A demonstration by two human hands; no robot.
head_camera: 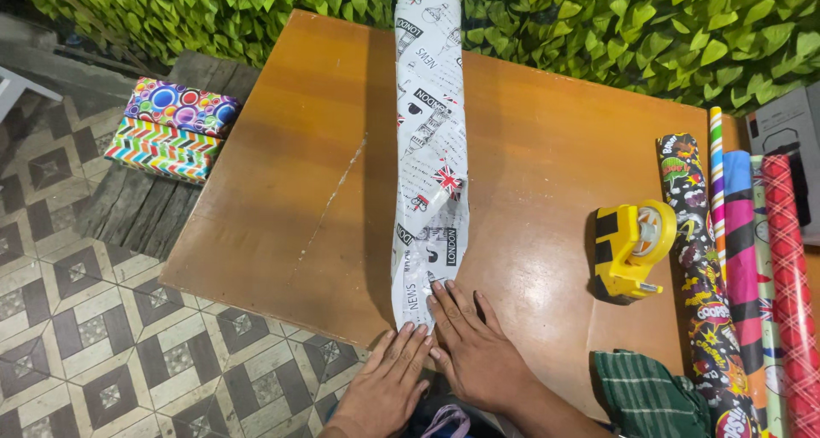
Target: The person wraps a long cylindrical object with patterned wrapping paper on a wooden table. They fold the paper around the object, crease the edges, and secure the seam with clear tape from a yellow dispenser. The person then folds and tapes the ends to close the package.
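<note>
Broadly, we had the counter (282,199) before us, a wooden top with a long roll of wrapping paper (431,139) printed in black, white and red lying lengthwise down its middle, its near end at the front edge. To flatten that end well, we judged it best to press evenly with flat palms, keeping the roll square to the counter edge so no crease ran crooked. Our left hand (389,385) lay open and flat, fingers stretched forward, fingertips touching the paper's near corner. Our right hand (474,348) was likewise spread flat, fingers resting on the end of the paper, gripping nothing. To the right sat a yellow tape dispenser (632,248), with several patterned rolls (743,284) beyond it. Two wrapped boxes (171,129) sat stacked well off to the left.
</note>
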